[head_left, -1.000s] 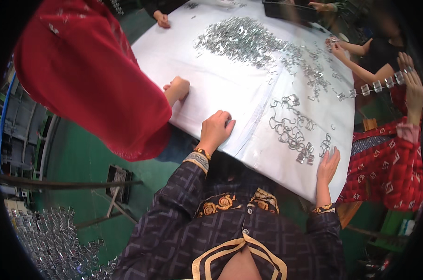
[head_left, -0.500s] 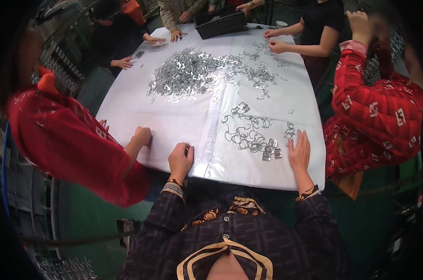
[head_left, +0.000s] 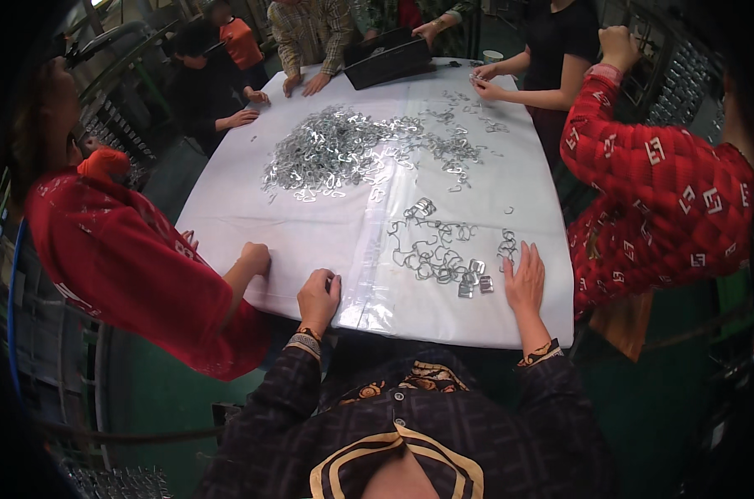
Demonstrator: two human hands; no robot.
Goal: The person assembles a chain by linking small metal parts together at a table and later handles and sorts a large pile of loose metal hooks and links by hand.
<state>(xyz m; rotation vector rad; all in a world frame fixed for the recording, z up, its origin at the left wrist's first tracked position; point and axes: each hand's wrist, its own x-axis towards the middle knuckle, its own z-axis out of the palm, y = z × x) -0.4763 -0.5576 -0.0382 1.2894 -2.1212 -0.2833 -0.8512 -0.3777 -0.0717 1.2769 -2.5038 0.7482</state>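
Observation:
My left hand [head_left: 318,299] rests at the near edge of the white-covered table [head_left: 227,241], its fingers curled in. Whatever those fingers hold, if anything, is hidden. On the right, my right hand [head_left: 524,281] lies flat with fingers stretched out. Its fingertips are beside a small cluster of bent metal rings [head_left: 506,242]. Between my hands, nearer the right one, lie loose C-shaped metal rings [head_left: 431,258]. Several flat silver metal pieces [head_left: 467,289] sit at their near side, and a stack of similar pieces [head_left: 424,207] at their far side.
A large heap of silver hooks [head_left: 327,154] covers the table's far middle, with scattered hooks [head_left: 456,145] to its right. Co-workers stand close on both sides and opposite. A co-worker's hand holds a black bin [head_left: 389,58] at the far edge. A cup [head_left: 492,56] stands nearby.
The whole view has shifted slightly, while my hands keep their places on the table. At the far left, a co-worker's hands have drawn back; at the far right, another co-worker's hands have come together.

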